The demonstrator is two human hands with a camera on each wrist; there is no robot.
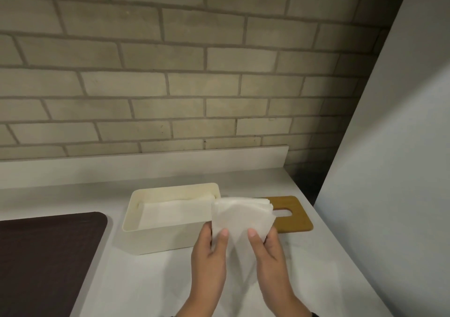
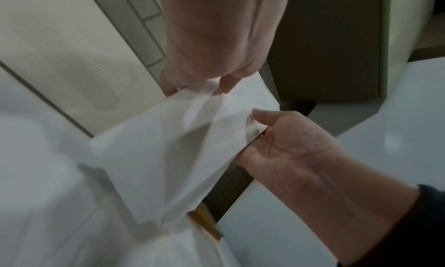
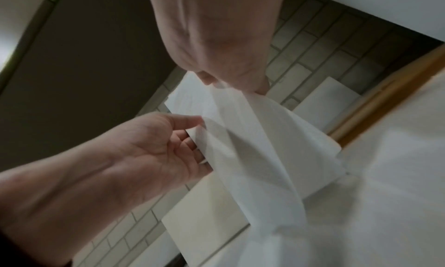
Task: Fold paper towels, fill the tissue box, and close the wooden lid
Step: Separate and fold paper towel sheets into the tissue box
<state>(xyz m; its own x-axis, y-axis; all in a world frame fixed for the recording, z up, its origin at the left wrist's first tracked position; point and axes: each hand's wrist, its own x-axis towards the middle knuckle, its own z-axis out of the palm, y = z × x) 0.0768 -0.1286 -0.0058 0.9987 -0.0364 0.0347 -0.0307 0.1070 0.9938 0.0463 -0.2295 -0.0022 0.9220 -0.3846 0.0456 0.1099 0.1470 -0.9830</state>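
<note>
A cream tissue box (image 1: 168, 234) stands open on the white counter, with folded paper towels (image 1: 170, 209) lying inside. To its right the wooden lid (image 1: 298, 219) with an oval slot lies flat on the counter. In front of the box's right end both hands hold up a fanned white paper towel stack (image 1: 239, 215). My left hand (image 1: 216, 234) pinches its lower left part and my right hand (image 1: 261, 236) pinches its lower right part, thumbs on the near face. The wrist views show the same paper towel (image 2: 168, 147) (image 3: 253, 147) between thumb and fingers of each hand.
A dark brown mat (image 1: 48, 256) lies on the counter at the left. A brick wall (image 1: 170, 85) with a low white backsplash (image 1: 146, 163) runs behind. A tall white panel (image 1: 394, 170) borders the counter on the right.
</note>
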